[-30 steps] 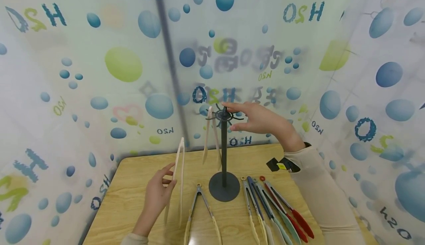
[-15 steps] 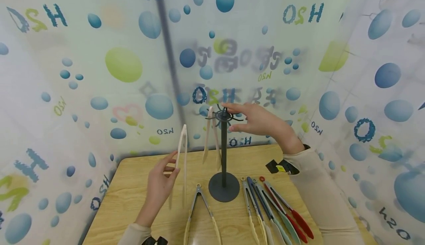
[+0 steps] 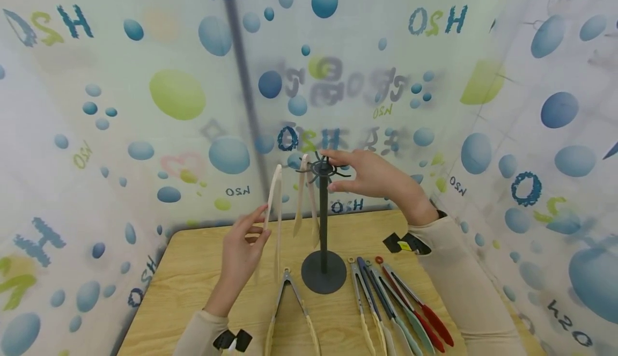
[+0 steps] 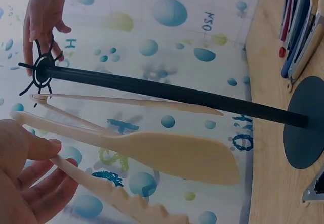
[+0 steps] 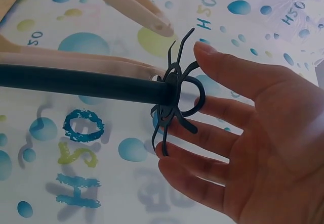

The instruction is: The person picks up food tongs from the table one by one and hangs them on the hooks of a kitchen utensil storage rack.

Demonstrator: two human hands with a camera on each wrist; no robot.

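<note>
Head view, printed sheet (image 3: 178,93): backdrop behind the stand.
Wooden table (image 3: 193,270): under the stand, its far edge behind the base; I judge the freest room lies to the stand's left.
Black stand (image 3: 324,227): upright, hooks (image 3: 322,168) ringing its top.
Tongs row (image 3: 399,326): front right of the stand.
Splayed tongs (image 3: 287,275): front left of the stand.
Held tongs (image 4: 177,153): pale, left of the stand; they have risen towards it, which, I judge, brings them near hook height, though apart.
Hanging tongs (image 4: 162,103): on the stand's left, tightening that approach.
Right hand (image 3: 374,176): at the stand's top as before, thumb and fingers apart, fingertips at the hooks.
Left hand (image 3: 238,249): left of the stand, pinching the held tongs.
</note>
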